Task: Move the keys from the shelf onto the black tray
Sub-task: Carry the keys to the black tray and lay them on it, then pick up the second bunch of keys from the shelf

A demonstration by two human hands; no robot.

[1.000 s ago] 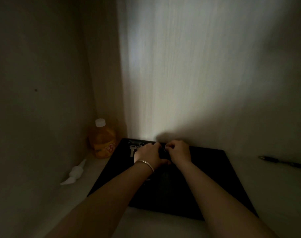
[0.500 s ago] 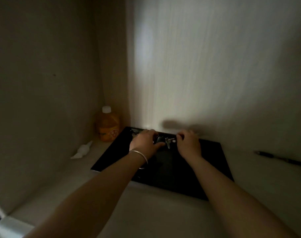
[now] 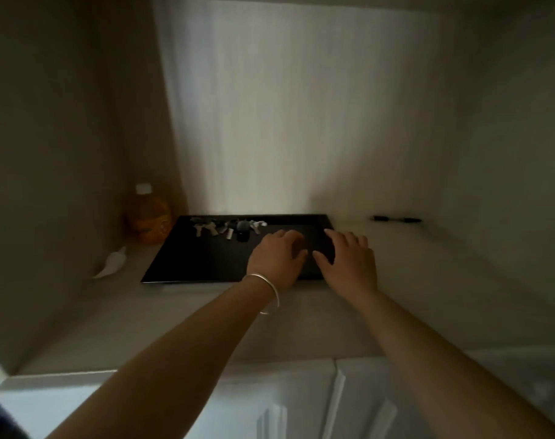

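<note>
A black tray (image 3: pixel 206 264) lies flat on the shelf in a dim alcove. Several silver keys with a dark fob (image 3: pixel 228 228) lie spread along the tray's far edge, left of centre. My left hand (image 3: pixel 277 256), with a silver bangle on the wrist, hovers over the tray's right half with fingers loosely curled and nothing in it. My right hand (image 3: pixel 349 263) is beside it over the tray's right front corner, fingers spread, holding nothing. Both hands are apart from the keys.
An orange juice bottle (image 3: pixel 147 218) stands in the back left corner beside the tray. A white crumpled wrapper (image 3: pixel 111 264) lies on the shelf left of the tray. A dark pen (image 3: pixel 396 219) rests against the back wall at right. White cabinet doors (image 3: pixel 301 403) are below the shelf edge.
Both hands have let go of the keys and drawn back toward the tray's front right. The keys now lie spread on the tray. The view has pulled back and down.
</note>
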